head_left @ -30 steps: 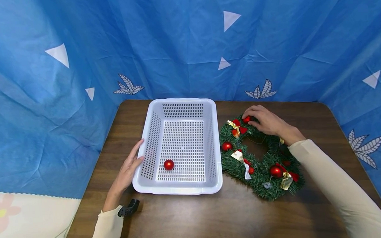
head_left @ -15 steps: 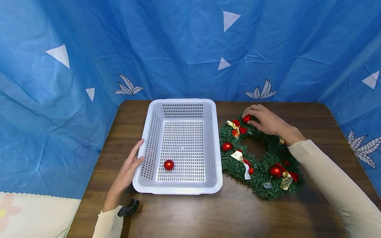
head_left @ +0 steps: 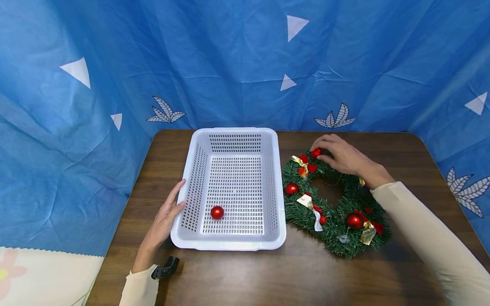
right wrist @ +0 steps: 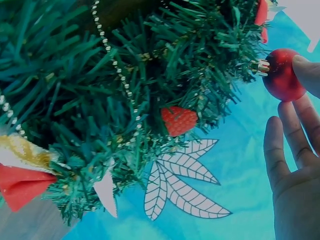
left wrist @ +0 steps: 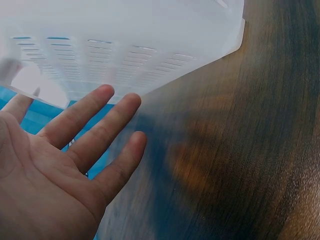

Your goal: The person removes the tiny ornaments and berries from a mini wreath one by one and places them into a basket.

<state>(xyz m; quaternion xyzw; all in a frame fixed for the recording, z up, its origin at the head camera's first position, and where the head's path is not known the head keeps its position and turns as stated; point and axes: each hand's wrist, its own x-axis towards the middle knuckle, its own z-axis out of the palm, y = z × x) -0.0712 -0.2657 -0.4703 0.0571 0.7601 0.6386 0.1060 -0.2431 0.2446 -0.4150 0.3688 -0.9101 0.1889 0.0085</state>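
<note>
My right hand (head_left: pixel 340 155) pinches a shiny red bauble (right wrist: pixel 284 75) between thumb and fingers at the far side of the green wreath (head_left: pixel 341 239). In the right wrist view the bauble's gold cap (right wrist: pixel 260 67) points toward the wreath's needles. My left hand (head_left: pixel 163 220) touches the left rim of the white plastic basket (head_left: pixel 229 243) with mostly straight fingers. The left wrist view shows the palm facing the basket's slotted side, with fingers spread. One red bauble (head_left: pixel 217 212) lies inside the basket, near its front left.
The wreath also carries red baubles (head_left: pixel 292 188), red and gold bows (head_left: pixel 304 165), a red berry (right wrist: pixel 179 120) and a bead string (right wrist: pixel 116 65). A dark wooden table (head_left: pixel 249 279) bears everything. A blue patterned curtain (head_left: pixel 225 59) hangs behind and at both sides.
The bauble in my right hand has shifted slightly up and left, and more of it shows. The left hand and the basket stay in place.
</note>
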